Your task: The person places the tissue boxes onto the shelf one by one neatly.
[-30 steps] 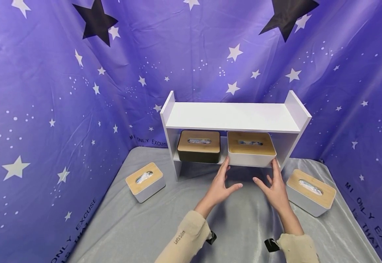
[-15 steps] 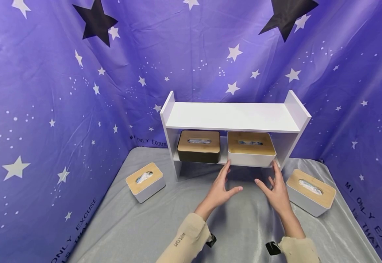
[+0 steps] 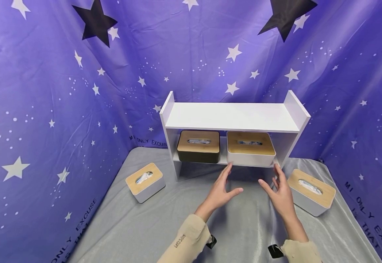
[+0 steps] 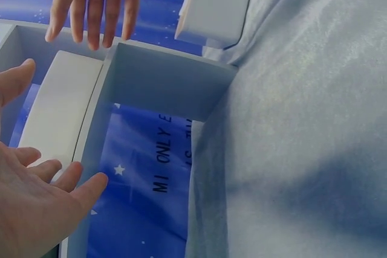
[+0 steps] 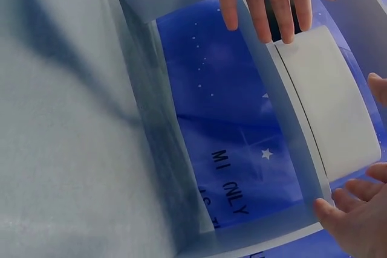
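A white tissue box with a wooden lid (image 3: 251,159) sits on the lower level of a white shelf unit (image 3: 230,117). Beside it, on the left, stands a black tissue box (image 3: 199,156) with a similar lid. My left hand (image 3: 219,193) is just in front of the white box's near left corner, fingers extended and thumb spread. Near its right corner, my right hand (image 3: 281,195) has loosely bent fingers and holds nothing. In the right wrist view, the right hand (image 5: 360,219) looks apart from the white box (image 5: 329,107).
A grey tissue box (image 3: 145,182) lies angled on the grey cloth (image 3: 164,226) left of the shelf. Another grey tissue box (image 3: 311,191) lies to the right, close to my right hand. Purple star-printed curtains (image 3: 197,51) surround the shelf.
Both hands have drawn back slightly from the white tissue box, the right one also shifting to the right. The boxes and shelf have stayed where they were.
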Action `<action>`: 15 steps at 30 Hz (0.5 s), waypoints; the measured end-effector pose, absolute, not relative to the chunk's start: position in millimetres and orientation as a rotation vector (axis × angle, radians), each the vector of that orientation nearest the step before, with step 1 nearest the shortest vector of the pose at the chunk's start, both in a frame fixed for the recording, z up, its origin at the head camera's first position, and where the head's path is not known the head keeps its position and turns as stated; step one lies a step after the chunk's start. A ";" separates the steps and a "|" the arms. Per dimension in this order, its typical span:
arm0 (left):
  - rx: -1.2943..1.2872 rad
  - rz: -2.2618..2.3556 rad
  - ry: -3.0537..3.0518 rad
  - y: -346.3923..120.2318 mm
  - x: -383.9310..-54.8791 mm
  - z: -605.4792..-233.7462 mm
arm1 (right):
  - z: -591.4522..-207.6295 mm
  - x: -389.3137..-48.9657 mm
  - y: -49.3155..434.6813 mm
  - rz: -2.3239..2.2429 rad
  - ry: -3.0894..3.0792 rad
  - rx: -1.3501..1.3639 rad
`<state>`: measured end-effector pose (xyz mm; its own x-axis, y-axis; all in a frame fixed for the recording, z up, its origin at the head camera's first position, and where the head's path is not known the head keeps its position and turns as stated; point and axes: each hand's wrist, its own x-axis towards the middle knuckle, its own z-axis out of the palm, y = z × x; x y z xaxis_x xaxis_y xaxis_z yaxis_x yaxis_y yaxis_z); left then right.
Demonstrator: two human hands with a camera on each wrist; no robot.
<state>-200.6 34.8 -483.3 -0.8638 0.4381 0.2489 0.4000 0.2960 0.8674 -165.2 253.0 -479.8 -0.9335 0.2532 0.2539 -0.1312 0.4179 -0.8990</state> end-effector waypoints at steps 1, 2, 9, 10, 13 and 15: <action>0.809 1.658 2.497 34.8 -200.4 -483.5 | -480.2 -164.6 253.3 1.523 -2.319 -0.103; 0.808 1.661 2.494 34.8 -200.3 -483.7 | -480.6 -164.2 253.7 1.522 -2.312 -0.101; 0.788 1.639 2.476 35.5 -199.1 -484.0 | -482.8 -160.7 255.8 1.481 -2.312 -0.140; 0.785 1.631 2.476 35.6 -199.0 -484.2 | -483.2 -160.1 256.2 1.477 -2.309 -0.144; 0.781 1.614 2.472 36.2 -199.0 -485.2 | -485.1 -158.5 257.7 1.455 -2.301 -0.143; 0.792 1.608 2.474 36.2 -198.9 -485.7 | -486.1 -157.1 258.8 1.442 -2.292 -0.136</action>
